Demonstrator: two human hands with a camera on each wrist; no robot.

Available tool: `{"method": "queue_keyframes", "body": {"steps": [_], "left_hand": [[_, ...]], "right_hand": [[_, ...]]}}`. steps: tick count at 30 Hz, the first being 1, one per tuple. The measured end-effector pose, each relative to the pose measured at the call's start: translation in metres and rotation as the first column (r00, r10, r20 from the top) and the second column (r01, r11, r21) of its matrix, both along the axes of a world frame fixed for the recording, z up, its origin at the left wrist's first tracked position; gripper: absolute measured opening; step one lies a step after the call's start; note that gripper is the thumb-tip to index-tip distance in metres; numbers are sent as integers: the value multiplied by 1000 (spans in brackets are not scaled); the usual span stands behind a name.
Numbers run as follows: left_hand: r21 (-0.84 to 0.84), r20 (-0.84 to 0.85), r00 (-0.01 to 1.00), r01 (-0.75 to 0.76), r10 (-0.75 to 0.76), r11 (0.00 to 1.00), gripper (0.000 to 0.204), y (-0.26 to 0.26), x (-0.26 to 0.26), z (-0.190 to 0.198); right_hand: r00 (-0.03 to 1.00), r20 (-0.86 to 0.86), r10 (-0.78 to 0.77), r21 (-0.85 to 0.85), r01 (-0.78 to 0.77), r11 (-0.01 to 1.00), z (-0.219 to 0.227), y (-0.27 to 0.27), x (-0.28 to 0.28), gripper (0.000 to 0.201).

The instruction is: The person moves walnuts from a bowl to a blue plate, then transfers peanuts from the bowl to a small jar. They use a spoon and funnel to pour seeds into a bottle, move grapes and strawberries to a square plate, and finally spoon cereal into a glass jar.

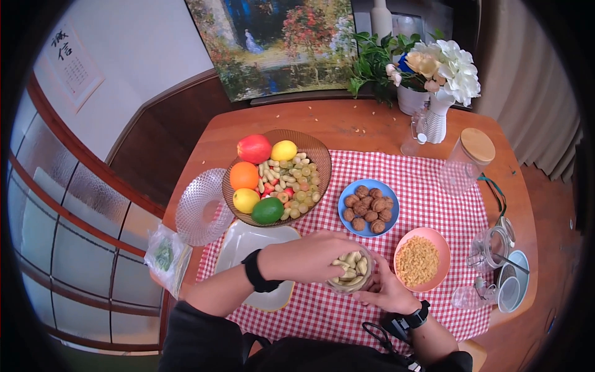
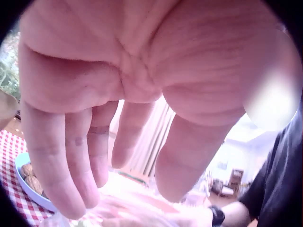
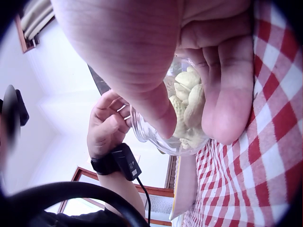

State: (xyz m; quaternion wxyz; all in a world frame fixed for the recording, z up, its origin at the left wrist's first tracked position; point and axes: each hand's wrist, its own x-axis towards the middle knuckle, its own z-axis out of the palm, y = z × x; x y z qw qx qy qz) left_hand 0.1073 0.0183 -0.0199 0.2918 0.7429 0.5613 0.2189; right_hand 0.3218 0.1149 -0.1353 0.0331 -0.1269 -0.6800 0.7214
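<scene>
My right hand (image 1: 390,290) grips the side of a clear glass jar (image 3: 163,144), thumb on one side and fingers on the other. Unshelled peanuts (image 1: 352,268) fill much of it. In the head view the jar stands tilted near the table's front edge. My left hand (image 1: 304,257) reaches over the jar's mouth from the left. Its fingers hang loosely bent and apart in the left wrist view, with nothing seen between them. Left of the jar, under my left forearm, lies a white rectangular dish (image 1: 238,232).
A brown fruit bowl (image 1: 319,149) also holds peanuts and grapes. Walnuts sit on a blue plate (image 1: 343,211), yellow bits in a pink bowl (image 1: 443,260). Glass jars (image 1: 486,248) stand at the right, a wooden-lidded jar (image 1: 462,167) behind. A clear bowl (image 1: 195,208) is at the left.
</scene>
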Motion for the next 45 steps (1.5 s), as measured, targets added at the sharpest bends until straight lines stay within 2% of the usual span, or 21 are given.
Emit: {"method": "queue_keyframes", "body": {"steps": [1, 3, 4, 6, 7, 8, 9, 11, 14, 15, 17, 22, 24, 25, 27, 31, 33, 36, 40, 42, 45], "left_hand": [[4, -1, 1000, -8, 8, 1000, 36, -11, -7, 5], [6, 251, 910, -343, 331, 939, 28, -36, -23, 18], [13, 255, 908, -348, 333, 938, 28, -47, -31, 16], [64, 593, 588, -715, 550, 696, 18, -71, -43, 5], [63, 603, 578, -722, 550, 690, 18, -81, -45, 1], [51, 741, 466, -757, 483, 652, 16, -90, -47, -1], [31, 852, 343, -787, 396, 616, 14, -98, -48, -4], [23, 872, 304, -809, 384, 588, 13, -100, -45, -6], [53, 635, 506, -782, 583, 621, 17, -98, -55, -5], [54, 648, 501, -781, 573, 622, 17, -98, -59, -2], [233, 315, 697, -714, 644, 660, 24, -97, -67, 10], [373, 113, 573, -782, 812, 500, 28, -93, -82, 11], [252, 233, 591, -804, 772, 539, 30, -97, -89, 5], [251, 241, 588, -806, 772, 536, 30, -99, -91, 3], [239, 260, 586, -809, 768, 536, 30, -104, -95, 3], [197, 277, 577, -817, 769, 542, 30, -112, -103, 0], [231, 371, 578, -815, 727, 531, 30, -116, -106, -1], [254, 355, 555, -831, 752, 494, 30, -120, -110, 4], [291, 295, 527, -844, 797, 451, 30, -123, -112, 6], [241, 321, 525, -850, 788, 469, 30, -123, -111, 5], [238, 351, 547, -837, 760, 493, 31, -120, -110, 3]], "right_hand": [[1000, -1, 8, 4, -8, 1000, 0, -1, 1, 93], [997, 50, -60, -33, 62, 998, -3, -4, 4, 97], [989, 43, -139, -89, 142, 986, -6, -9, 6, 102], [983, 51, -176, 54, 173, 983, 17, -12, 9, 103], [975, 53, -218, 187, 204, 961, 31, -16, 12, 104], [961, 87, -263, 332, 221, 917, 40, -15, 17, 93], [962, 95, -256, 339, 211, 917, 53, -12, 21, 93], [973, 93, -213, 433, 153, 888, 87, -5, 23, 72], [975, 8, -222, 605, 172, 778, 144, 1, 12, 52], [975, -26, -219, 649, 183, 739, 160, 4, 2, 47], [983, 0, -185, 678, 136, 722, 190, 11, -33, 34], [992, 124, -18, 812, -91, 577, 197, 29, -135, 20], [966, 252, 55, 893, -254, 372, 174, 41, -167, 28], [965, 257, 55, 894, -259, 366, 165, 43, -180, 28], [938, 333, 90, 934, -342, 102, 148, 46, -202, 30], [902, 431, 2, 901, -430, 59, 120, 51, -227, 33], [907, 422, -7, 905, -420, 71, 112, 51, -230, 34], [858, 513, -35, 853, -505, 132, 118, 47, -237, 32], [867, 497, 29, 865, -498, 68, 111, 46, -242, 29], [883, 468, -38, 884, -468, 8, 108, 42, -241, 28], [890, 447, -85, 894, -444, 53, 123, 39, -233, 27]]}}
